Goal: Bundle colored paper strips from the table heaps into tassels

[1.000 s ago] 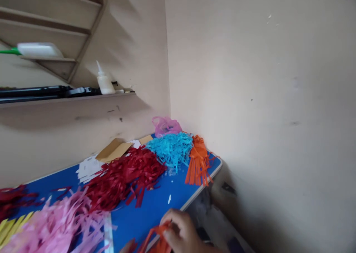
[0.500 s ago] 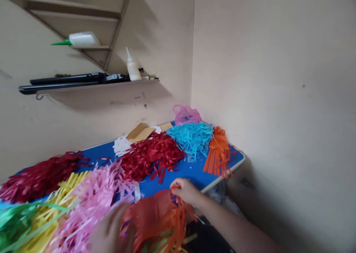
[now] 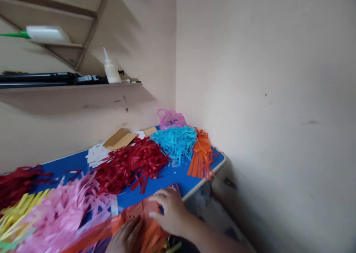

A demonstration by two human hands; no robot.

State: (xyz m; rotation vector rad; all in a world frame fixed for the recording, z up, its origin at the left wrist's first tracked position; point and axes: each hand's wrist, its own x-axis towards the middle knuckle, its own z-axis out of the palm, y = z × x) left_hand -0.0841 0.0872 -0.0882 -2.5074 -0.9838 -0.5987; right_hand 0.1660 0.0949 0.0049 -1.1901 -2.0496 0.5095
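Note:
An orange sheet of thin fringed paper [image 3: 143, 210] lies at the front edge of the table, its strips trailing to the left and toward me. My left hand [image 3: 126, 234] rests on it with fingers stretched out flat. Over the sheet's right side is my right hand [image 3: 171, 212], thumb and fingers apart, touching or just above the paper. Some green-yellow strips [image 3: 174, 247] show under the orange ones. Pink fringed paper [image 3: 66, 204] is heaped left of my left hand.
Dark red fringe [image 3: 133, 164], light blue fringe [image 3: 176, 141] and another orange fringe [image 3: 202, 154] lie along the blue table [image 3: 164, 178]. A pink plastic bag [image 3: 171, 118] and brown cardboard [image 3: 119, 139] sit behind. A shelf above bears a glue bottle [image 3: 112, 72].
My right hand has let go its pinch on the orange strips and opened over the sheet. My left hand has come down flat on the paper. The view has turned right.

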